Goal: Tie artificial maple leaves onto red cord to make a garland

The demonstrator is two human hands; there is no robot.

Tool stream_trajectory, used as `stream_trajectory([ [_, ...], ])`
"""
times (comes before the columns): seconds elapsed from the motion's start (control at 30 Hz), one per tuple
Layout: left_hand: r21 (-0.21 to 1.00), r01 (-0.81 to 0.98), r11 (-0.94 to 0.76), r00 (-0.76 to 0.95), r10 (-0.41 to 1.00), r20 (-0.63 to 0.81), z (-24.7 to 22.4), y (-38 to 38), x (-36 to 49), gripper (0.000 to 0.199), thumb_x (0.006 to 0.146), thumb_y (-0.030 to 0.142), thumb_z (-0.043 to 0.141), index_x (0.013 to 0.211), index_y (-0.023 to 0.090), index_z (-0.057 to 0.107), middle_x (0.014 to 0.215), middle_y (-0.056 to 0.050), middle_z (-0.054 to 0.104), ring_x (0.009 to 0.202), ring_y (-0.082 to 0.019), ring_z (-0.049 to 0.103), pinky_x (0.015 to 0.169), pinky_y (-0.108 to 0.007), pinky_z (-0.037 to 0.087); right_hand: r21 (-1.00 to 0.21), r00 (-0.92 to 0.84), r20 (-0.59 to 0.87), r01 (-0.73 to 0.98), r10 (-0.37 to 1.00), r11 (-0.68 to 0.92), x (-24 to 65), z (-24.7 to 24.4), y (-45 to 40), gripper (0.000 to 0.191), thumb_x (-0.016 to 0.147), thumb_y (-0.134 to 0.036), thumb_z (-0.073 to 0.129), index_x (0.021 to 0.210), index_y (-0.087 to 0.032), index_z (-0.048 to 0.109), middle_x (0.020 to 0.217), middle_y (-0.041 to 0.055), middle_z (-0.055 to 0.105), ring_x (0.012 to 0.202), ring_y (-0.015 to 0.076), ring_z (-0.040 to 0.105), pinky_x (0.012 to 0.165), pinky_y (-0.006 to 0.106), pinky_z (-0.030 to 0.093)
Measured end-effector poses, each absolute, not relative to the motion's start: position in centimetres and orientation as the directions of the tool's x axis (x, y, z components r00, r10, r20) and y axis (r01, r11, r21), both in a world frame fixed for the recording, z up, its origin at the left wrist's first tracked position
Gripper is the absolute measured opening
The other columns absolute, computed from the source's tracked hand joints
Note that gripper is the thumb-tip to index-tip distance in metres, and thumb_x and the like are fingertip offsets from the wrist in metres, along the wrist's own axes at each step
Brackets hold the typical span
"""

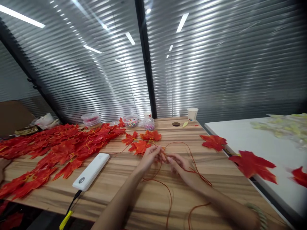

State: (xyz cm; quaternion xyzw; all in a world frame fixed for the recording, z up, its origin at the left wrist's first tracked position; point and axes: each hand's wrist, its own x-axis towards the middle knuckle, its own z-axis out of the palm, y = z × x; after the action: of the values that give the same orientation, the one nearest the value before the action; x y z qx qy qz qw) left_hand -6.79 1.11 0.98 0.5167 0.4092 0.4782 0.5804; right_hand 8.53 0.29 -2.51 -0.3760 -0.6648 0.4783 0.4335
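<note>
Both hands meet over the middle of the wooden table. My left hand (153,155) is closed, its fingertips pinching a thin red cord (169,191). Close beside it, my right hand (178,163) also has its fingers drawn together on the cord. The exact point where the fingertips grip is small and partly hidden. Loops of the cord trail over the table around both wrists and down toward the front edge. Just beyond my left hand lie several red artificial maple leaves (140,147) with yellow stems.
A large heap of red leaves (64,147) covers the left side, near a white power bank (91,172) with a cable. Bead tubs (130,121) and a paper cup (192,114) stand at the back. More leaves (254,164) lie right, by a white table (275,150).
</note>
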Motion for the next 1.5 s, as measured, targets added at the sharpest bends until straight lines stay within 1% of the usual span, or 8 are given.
stream_trajectory([
  [0.3, 0.986, 0.151, -0.074, 0.374, 0.927, 0.012, 0.8, 0.2, -6.4, 0.037, 0.071, 0.046, 0.057, 0.063, 0.010, 0.059, 0.055, -0.001, 0.054, 0.048, -0.009, 0.046, 0.051, -0.022, 0.035, -0.943, -0.269, 0.320, 0.006, 0.908, 0.334, 8.7, -2.5, 0.9, 0.033, 0.074, -0.043, 0.057, 0.093, -0.018, 0.066, 0.096, 0.0094, 0.062, 0.090, 0.0207, 0.056, 0.073, 0.029, 0.047],
  [0.63, 0.956, 0.243, -0.164, 0.432, 0.901, 0.045, -0.6, 0.4, -6.2, 0.030, 0.076, 0.036, 0.053, 0.070, 0.009, 0.063, 0.064, -0.004, 0.060, 0.060, -0.013, 0.052, 0.062, -0.024, 0.041, -0.977, -0.204, 0.166, -0.164, 0.965, 0.133, 8.6, -1.8, 0.6, 0.028, 0.063, -0.041, 0.067, 0.077, -0.016, 0.067, 0.085, 0.0071, 0.064, 0.082, 0.0192, 0.058, 0.069, 0.027, 0.046],
  [0.8, 0.813, 0.481, -0.328, 0.397, 0.909, 0.131, 2.0, 0.2, -7.7, 0.032, 0.080, 0.037, 0.048, 0.085, 0.012, 0.067, 0.082, -0.006, 0.067, 0.076, -0.016, 0.057, 0.069, -0.023, 0.042, -0.980, -0.157, 0.135, -0.170, 0.978, 0.107, 8.6, -1.9, 0.9, 0.033, 0.064, -0.045, 0.066, 0.079, -0.016, 0.064, 0.074, 0.0050, 0.063, 0.069, 0.0162, 0.057, 0.057, 0.024, 0.044],
  [0.9, 0.673, 0.647, -0.359, 0.391, 0.914, 0.111, 3.9, -0.1, -10.6, 0.037, 0.081, 0.042, 0.044, 0.085, 0.013, 0.067, 0.076, -0.004, 0.067, 0.068, -0.015, 0.057, 0.061, -0.021, 0.041, -0.982, -0.154, 0.162, -0.120, 0.975, 0.145, 8.6, -2.4, 1.1, 0.035, 0.066, -0.046, 0.063, 0.082, -0.015, 0.062, 0.072, 0.0047, 0.063, 0.065, 0.0152, 0.056, 0.056, 0.024, 0.044],
  [1.0, 0.465, 0.846, -0.260, 0.212, 0.965, 0.153, 5.2, 0.4, -16.1, 0.039, 0.080, 0.043, 0.043, 0.081, 0.014, 0.068, 0.072, -0.004, 0.067, 0.065, -0.016, 0.057, 0.059, -0.021, 0.040, -0.975, -0.195, 0.220, -0.027, 0.956, 0.219, 8.5, -2.7, 0.9, 0.034, 0.070, -0.046, 0.059, 0.082, -0.015, 0.062, 0.078, 0.0066, 0.064, 0.069, 0.0167, 0.058, 0.062, 0.026, 0.046],
  [1.13, 0.290, 0.952, 0.095, -0.191, 0.928, 0.322, 6.3, 1.3, -26.2, 0.030, 0.079, 0.031, 0.044, 0.096, 0.016, 0.065, 0.098, -0.009, 0.066, 0.090, -0.022, 0.058, 0.077, -0.027, 0.040, -0.909, -0.280, 0.338, 0.150, 0.898, 0.389, 8.3, -2.7, 0.4, 0.028, 0.077, -0.042, 0.052, 0.083, -0.017, 0.063, 0.084, 0.0072, 0.065, 0.074, 0.0182, 0.059, 0.065, 0.026, 0.046],
  [1.3, 0.312, 0.847, 0.430, -0.525, 0.769, 0.366, 5.6, 0.9, -35.9, 0.031, 0.071, 0.021, 0.048, 0.094, 0.006, 0.063, 0.097, -0.021, 0.064, 0.098, -0.034, 0.054, 0.078, -0.036, 0.039, -0.818, -0.322, 0.429, 0.259, 0.844, 0.514, 8.3, -2.5, 0.3, 0.022, 0.080, -0.035, 0.048, 0.080, -0.019, 0.064, 0.083, 0.0066, 0.065, 0.072, 0.0182, 0.059, 0.063, 0.027, 0.046],
  [1.5, 0.458, 0.718, 0.524, -0.692, 0.614, 0.380, 2.3, 0.6, -38.9, 0.029, 0.071, 0.027, 0.053, 0.086, 0.005, 0.064, 0.086, -0.020, 0.066, 0.089, -0.032, 0.058, 0.072, -0.034, 0.041, -0.758, -0.373, 0.466, 0.299, 0.802, 0.579, 8.3, -2.6, 0.4, 0.022, 0.083, -0.033, 0.046, 0.082, -0.020, 0.063, 0.082, 0.0060, 0.064, 0.070, 0.0172, 0.058, 0.061, 0.027, 0.045],
])
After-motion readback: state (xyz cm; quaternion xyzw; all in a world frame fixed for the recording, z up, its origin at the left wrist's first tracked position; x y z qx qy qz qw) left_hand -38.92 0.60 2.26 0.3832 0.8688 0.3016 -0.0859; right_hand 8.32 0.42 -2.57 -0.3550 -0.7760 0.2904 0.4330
